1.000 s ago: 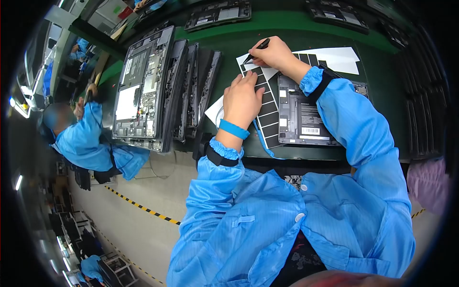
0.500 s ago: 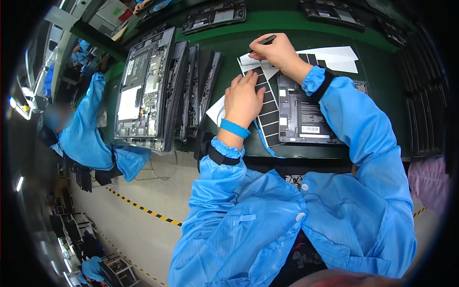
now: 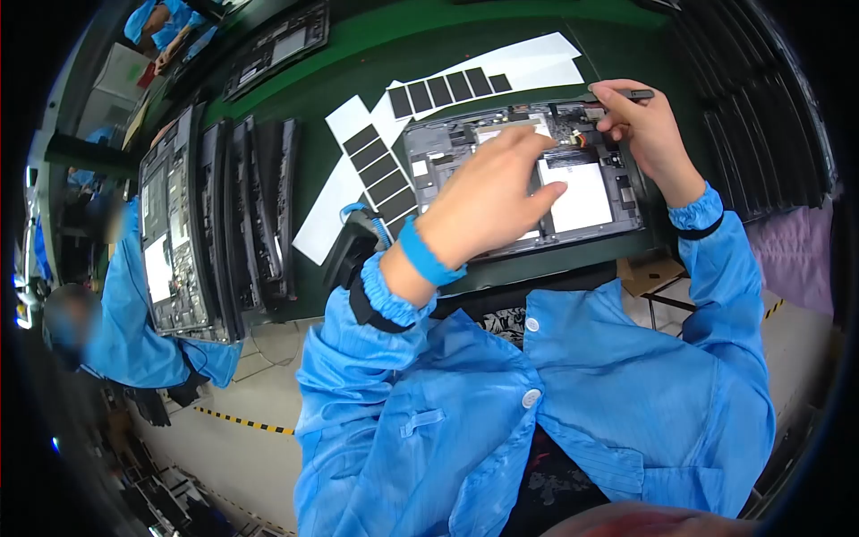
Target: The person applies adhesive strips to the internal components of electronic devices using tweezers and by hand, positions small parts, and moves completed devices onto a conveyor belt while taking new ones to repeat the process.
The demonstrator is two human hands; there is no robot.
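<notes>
My left hand [image 3: 492, 192] reaches over an opened laptop base [image 3: 573, 234], fingers stretched out and thumb apart, covering part of it. Exposed boards, small coloured wires and a white rectangular panel [image 3: 580, 197] show inside the base. At its upper right corner, my right hand [image 3: 658, 134] is closed on a slim black tool [image 3: 637, 94]; the working tip cannot be made out clearly. White backing sheets with black rectangular stickers [image 3: 378, 170] lie left of the base, and another such sheet [image 3: 555, 63] lies behind it. A blue band [image 3: 422, 253] circles my left wrist.
Several opened laptop bases [image 3: 183, 242] stand leaning together at the left. Another base [image 3: 279, 49] lies at the back left, and a dark stack [image 3: 761, 134] rises at the right. A co-worker's blue sleeve [image 3: 134, 313] is beyond the left stack. A coiled blue cord [image 3: 380, 231] runs near my left wrist.
My left hand moved off the sticker sheet onto the laptop base. My right hand, still holding the black tool, shifted right to the base's far corner. The view has turned rightward.
</notes>
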